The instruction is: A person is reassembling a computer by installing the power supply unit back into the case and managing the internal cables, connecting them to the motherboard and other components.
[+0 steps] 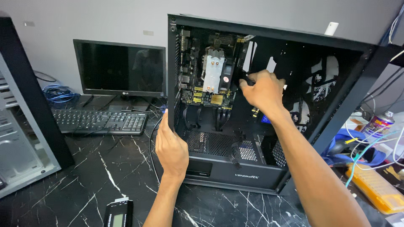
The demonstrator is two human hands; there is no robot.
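An open black computer case [269, 38] stands upright on the dark marbled table. Inside it I see a motherboard [198, 90] with a tall silver cooler [213, 69] and black cables. My left hand [170, 149] grips the case's front left edge near its lower part. My right hand [261, 89] reaches inside the case, fingers closed on a black cable or connector [248, 80] beside the cooler; what exactly it pinches is partly hidden by the fingers.
A black monitor [121, 67] and keyboard [101, 121] stand at the back left. A grey case [19, 143] rises at the far left. A small black device [118, 213] lies near the front edge. Cables, a spray can [378, 125] and an orange box [374, 185] crowd the right.
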